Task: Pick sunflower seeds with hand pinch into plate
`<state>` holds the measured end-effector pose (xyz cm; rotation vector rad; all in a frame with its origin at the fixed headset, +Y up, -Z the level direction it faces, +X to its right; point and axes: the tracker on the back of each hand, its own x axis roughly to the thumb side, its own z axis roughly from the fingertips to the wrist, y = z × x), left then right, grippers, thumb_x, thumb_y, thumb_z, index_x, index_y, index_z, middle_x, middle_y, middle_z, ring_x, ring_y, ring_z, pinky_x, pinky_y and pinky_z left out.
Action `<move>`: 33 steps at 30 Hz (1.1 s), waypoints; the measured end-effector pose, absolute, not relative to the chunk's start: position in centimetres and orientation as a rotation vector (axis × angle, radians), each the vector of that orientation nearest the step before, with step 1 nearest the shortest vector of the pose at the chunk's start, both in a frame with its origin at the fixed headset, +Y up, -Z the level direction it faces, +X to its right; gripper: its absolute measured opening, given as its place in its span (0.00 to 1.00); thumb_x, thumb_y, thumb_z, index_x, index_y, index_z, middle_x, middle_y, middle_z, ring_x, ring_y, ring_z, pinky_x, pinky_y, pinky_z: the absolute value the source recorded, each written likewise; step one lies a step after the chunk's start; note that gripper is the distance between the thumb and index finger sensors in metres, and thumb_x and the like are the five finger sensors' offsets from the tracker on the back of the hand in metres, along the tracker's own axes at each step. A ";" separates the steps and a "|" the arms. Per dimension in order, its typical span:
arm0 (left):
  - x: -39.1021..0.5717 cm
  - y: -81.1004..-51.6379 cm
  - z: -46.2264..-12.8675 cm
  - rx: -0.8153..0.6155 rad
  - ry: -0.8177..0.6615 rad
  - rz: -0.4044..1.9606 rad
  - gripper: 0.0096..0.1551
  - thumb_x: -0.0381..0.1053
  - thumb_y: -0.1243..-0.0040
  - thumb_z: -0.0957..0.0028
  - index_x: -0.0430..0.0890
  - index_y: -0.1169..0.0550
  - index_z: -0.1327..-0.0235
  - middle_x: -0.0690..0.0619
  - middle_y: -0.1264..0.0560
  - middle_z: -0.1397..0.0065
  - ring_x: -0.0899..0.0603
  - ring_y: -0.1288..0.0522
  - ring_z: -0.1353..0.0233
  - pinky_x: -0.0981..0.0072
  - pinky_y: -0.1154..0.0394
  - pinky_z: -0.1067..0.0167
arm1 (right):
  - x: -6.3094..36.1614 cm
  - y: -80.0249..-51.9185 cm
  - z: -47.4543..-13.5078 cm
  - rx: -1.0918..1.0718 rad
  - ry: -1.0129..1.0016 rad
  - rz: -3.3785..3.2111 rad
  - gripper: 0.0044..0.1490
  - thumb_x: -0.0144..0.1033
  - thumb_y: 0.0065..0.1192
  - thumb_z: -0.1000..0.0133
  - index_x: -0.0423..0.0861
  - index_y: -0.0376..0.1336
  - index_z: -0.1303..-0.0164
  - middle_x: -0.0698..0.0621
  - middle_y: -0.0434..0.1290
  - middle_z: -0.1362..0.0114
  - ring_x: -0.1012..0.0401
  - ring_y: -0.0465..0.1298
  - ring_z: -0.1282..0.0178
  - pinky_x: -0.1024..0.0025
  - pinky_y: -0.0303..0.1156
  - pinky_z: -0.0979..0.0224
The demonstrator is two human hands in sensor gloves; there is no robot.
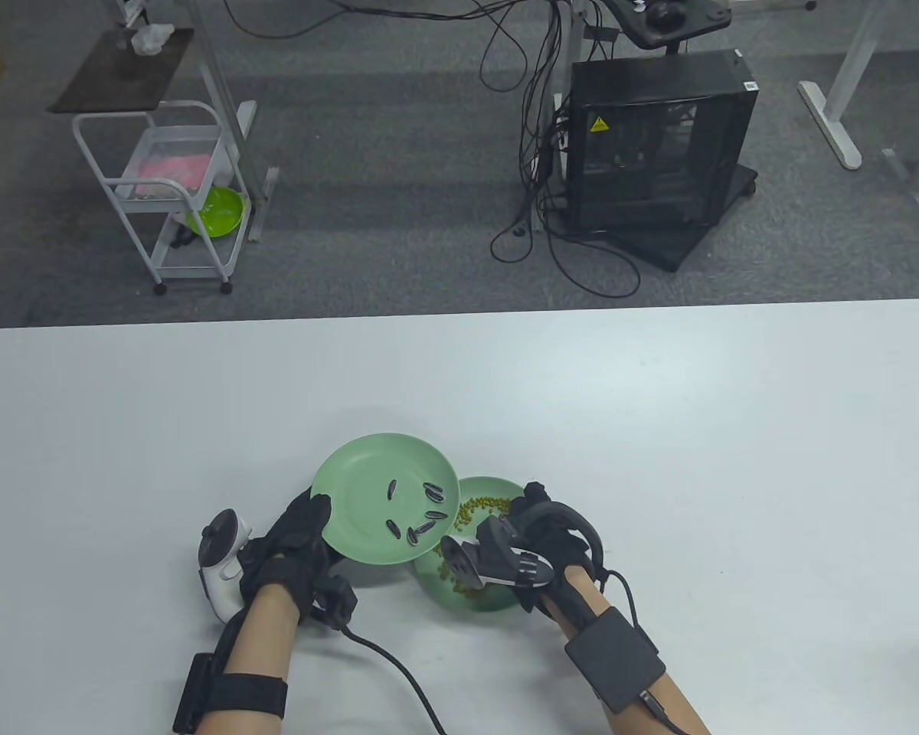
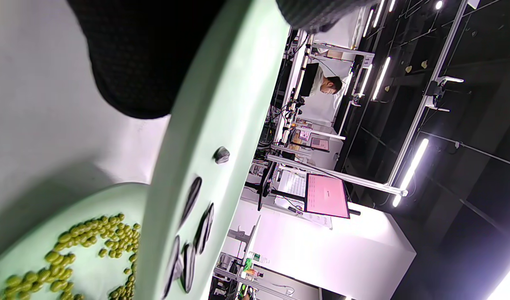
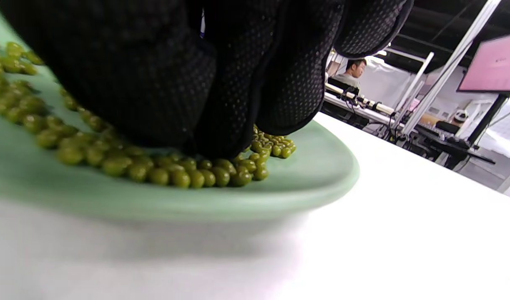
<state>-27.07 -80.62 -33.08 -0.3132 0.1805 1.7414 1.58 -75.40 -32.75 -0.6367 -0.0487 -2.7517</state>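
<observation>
My left hand (image 1: 299, 528) grips the near-left rim of a green plate (image 1: 367, 482) and holds it tilted above the table. Several striped sunflower seeds (image 1: 421, 524) lie at its lower right side. In the left wrist view the plate (image 2: 213, 108) stands steeply on edge with the seeds (image 2: 192, 196) clinging low. Under its right edge a second green plate (image 1: 505, 484) lies on the table with green beans (image 1: 481, 507). My right hand (image 1: 540, 517) reaches into that plate. Its fingertips (image 3: 238, 104) are bunched together and press on the beans (image 3: 188, 175). Anything pinched between them is hidden.
The white table (image 1: 658, 429) stretches wide beyond and beside both plates. Glove cables trail from both wrists toward the near edge. A white cart and a black computer case stand on the floor past the table's far edge.
</observation>
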 end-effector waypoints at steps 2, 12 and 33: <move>-27.1 -80.6 -33.1 -0.313 0.180 1.741 0.40 0.52 0.49 0.43 0.35 0.44 0.24 0.36 0.32 0.30 0.41 0.18 0.39 0.58 0.15 0.49 | 1.8 -75.2 -32.9 -0.638 -0.055 -2.787 0.25 0.49 0.74 0.62 0.68 0.69 0.54 0.65 0.84 0.51 0.65 0.83 0.39 0.47 0.64 0.21; -27.1 -80.6 -33.1 -0.315 0.180 1.742 0.39 0.51 0.50 0.43 0.35 0.44 0.24 0.36 0.32 0.30 0.41 0.18 0.39 0.58 0.15 0.50 | 2.5 -73.6 -32.4 -0.670 -0.002 -2.991 0.24 0.50 0.71 0.61 0.67 0.70 0.54 0.65 0.84 0.50 0.64 0.82 0.38 0.46 0.63 0.21; -26.5 -80.8 -33.1 -0.343 0.184 1.722 0.39 0.50 0.50 0.44 0.35 0.44 0.24 0.35 0.31 0.31 0.41 0.17 0.39 0.57 0.15 0.50 | 3.8 -69.3 -31.7 -0.708 0.331 -3.292 0.24 0.49 0.66 0.58 0.62 0.68 0.51 0.65 0.83 0.50 0.64 0.81 0.38 0.47 0.62 0.21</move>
